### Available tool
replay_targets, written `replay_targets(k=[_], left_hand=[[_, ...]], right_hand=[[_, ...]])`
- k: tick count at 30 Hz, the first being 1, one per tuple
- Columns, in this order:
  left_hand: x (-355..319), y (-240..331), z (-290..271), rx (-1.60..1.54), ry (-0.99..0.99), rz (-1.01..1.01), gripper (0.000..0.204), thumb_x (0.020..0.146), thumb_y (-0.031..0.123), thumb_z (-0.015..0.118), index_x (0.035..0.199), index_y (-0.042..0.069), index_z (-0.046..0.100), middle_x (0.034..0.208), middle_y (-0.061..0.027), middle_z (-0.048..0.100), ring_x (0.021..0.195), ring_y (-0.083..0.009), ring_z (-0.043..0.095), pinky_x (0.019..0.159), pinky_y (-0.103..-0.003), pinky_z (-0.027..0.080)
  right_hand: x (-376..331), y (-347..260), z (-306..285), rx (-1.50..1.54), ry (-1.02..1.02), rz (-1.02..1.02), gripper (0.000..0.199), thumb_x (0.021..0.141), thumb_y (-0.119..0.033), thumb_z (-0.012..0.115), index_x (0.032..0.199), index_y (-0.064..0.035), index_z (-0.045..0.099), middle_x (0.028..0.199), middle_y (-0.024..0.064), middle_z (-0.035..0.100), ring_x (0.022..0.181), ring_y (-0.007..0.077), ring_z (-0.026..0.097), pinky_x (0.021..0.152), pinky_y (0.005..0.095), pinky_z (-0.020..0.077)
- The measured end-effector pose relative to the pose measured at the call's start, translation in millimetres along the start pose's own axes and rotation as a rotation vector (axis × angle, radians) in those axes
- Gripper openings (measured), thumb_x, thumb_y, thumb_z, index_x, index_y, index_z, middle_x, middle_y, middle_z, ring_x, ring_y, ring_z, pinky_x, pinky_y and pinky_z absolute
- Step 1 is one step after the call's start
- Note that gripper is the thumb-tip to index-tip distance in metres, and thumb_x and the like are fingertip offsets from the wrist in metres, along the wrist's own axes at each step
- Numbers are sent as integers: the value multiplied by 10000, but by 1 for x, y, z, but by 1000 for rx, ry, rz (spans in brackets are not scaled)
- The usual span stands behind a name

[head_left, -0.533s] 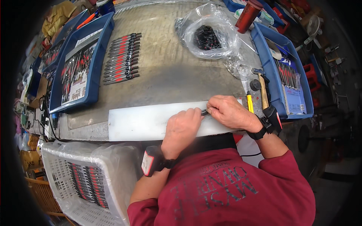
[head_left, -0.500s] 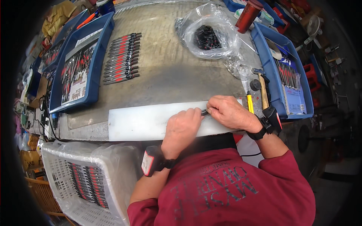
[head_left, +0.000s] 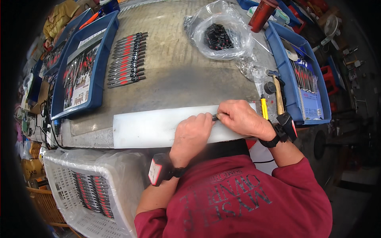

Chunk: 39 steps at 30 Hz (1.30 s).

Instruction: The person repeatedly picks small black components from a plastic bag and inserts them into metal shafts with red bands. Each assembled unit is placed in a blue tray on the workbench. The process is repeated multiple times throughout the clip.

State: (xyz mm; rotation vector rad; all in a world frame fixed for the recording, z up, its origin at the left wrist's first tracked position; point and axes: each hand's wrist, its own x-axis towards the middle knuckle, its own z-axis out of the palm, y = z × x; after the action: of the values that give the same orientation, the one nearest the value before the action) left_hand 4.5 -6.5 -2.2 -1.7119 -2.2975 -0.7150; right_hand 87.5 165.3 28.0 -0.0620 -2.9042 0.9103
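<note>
Over the near edge of the white board (head_left: 158, 129), I had my left hand (head_left: 191, 135) and right hand (head_left: 242, 118) pinching one small dark part (head_left: 215, 117) between fingertips; steadying both wrists on the board seemed wise.

Clear plastic bag (head_left: 222, 33) of black parts at table's far side, red can (head_left: 263, 14) beside

Almost no change vs 0.5 s ago: left hand (head_left: 191, 135) & right hand (head_left: 242, 119) sit at the same spot on the white board (head_left: 147, 129), pinching the small dark part (head_left: 215, 117). Any finger shift toward 3 o'clock is too slight to tell.
</note>
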Motion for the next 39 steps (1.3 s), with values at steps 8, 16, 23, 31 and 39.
replay_targets(k=[8, 16, 23, 31, 39], left_hand=[[1, -1, 2, -68, 5, -42, 175, 815, 160, 673, 890, 58, 552, 684, -63, 499, 577, -233, 546, 509, -355, 442], [3, -1, -1, -93, 17, -61, 168, 802, 120, 690, 888, 57, 561, 672, -75, 506, 568, -245, 551, 501, -363, 431], [4, -1, -2, -75, 26, -46, 178, 797, 143, 689, 865, 59, 548, 672, -68, 503, 558, -234, 552, 486, -353, 440], [4, -1, -3, -62, 26, -39, 189, 794, 157, 691, 858, 59, 542, 665, -62, 498, 552, -227, 552, 480, -350, 445], [3, -2, -1, -61, 28, -36, 185, 797, 150, 684, 894, 55, 558, 674, -62, 501, 554, -224, 549, 482, -348, 443]], right_hand=[[-3, -1, -1, 86, 70, -14, 159, 818, -134, 623, 776, 13, 580, 737, 182, 575, 711, 372, 577, 632, 426, 458], [-7, 43, -35, 61, 333, 167, 176, 835, -149, 637, 881, 21, 648, 818, 161, 651, 747, 283, 639, 680, 352, 493], [2, 111, -75, -262, 425, 299, 165, 826, -120, 612, 896, 22, 659, 873, 190, 659, 828, 365, 630, 719, 399, 493], [16, 140, -63, -402, 332, 306, 185, 831, -156, 594, 866, 12, 663, 843, 223, 645, 836, 391, 618, 738, 455, 479], [26, 139, -55, -497, 331, 365, 187, 810, -134, 523, 793, 11, 639, 802, 245, 625, 803, 420, 601, 752, 505, 456]])
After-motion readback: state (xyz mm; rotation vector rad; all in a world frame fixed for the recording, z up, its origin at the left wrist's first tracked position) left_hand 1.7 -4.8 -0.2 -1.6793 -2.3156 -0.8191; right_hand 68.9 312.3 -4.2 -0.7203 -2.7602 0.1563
